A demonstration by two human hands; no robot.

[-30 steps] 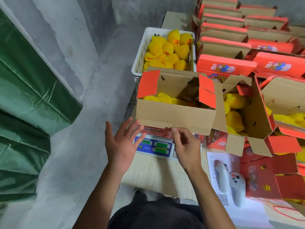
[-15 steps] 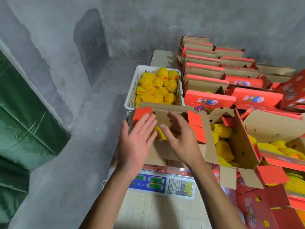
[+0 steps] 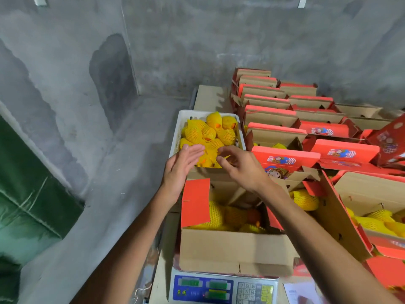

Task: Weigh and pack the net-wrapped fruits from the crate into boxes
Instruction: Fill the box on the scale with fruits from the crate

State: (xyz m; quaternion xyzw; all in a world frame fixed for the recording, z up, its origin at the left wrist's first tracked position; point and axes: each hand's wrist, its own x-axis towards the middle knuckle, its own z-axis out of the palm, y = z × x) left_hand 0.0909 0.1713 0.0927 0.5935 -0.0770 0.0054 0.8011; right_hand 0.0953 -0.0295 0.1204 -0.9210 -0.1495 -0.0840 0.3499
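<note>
Both hands have advanced from over the open box to the white crate (image 3: 178,128) beyond it. Left hand (image 3: 182,165) is extended, fingers straight, holding nothing; its fingertips lie at the crate's near edge. Right hand (image 3: 242,165) has fingers loosely spread above the net-wrapped fruits (image 3: 208,132); whether it touches one cannot be told, as motion blur and the hand itself obscure the contact. Open box (image 3: 232,251) sits on the scale (image 3: 221,289), part-filled with netted fruit, the right forearm hiding part of its interior. Scale readout is illegible and its lower edge is cut off. Red boxes (image 3: 285,156) stand to the right, several holding fruit.
</note>
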